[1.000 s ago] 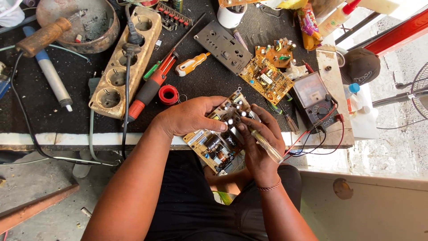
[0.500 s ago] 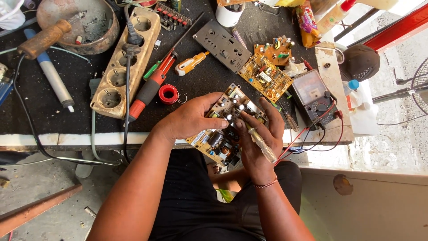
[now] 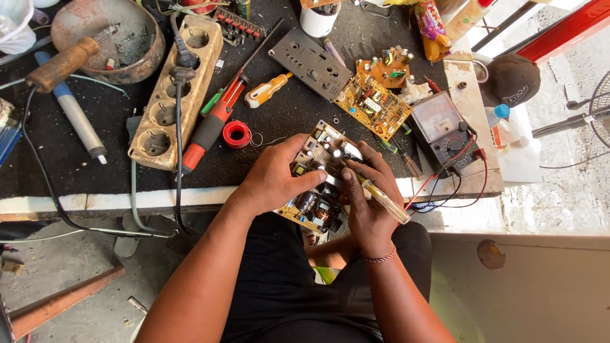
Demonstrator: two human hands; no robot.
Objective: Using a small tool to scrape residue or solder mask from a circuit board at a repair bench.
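Black and cluttered, the tabletop (image 3: 95, 159) lies before us, its pale front edge just over our lap. At that edge we hold a tan circuit board crowded with capacitors and coils (image 3: 318, 184). Our left hand (image 3: 273, 178) closes around its left side, thumb pressed on top. Our right hand (image 3: 368, 203) is curled around a screwdriver with a clear yellowish handle (image 3: 384, 200), tip on the board. Just beside the board lie a red reel of solder wire (image 3: 237, 134) and a red-handled tool (image 3: 206, 130). Further right sits a grey analogue multimeter (image 3: 441, 127).
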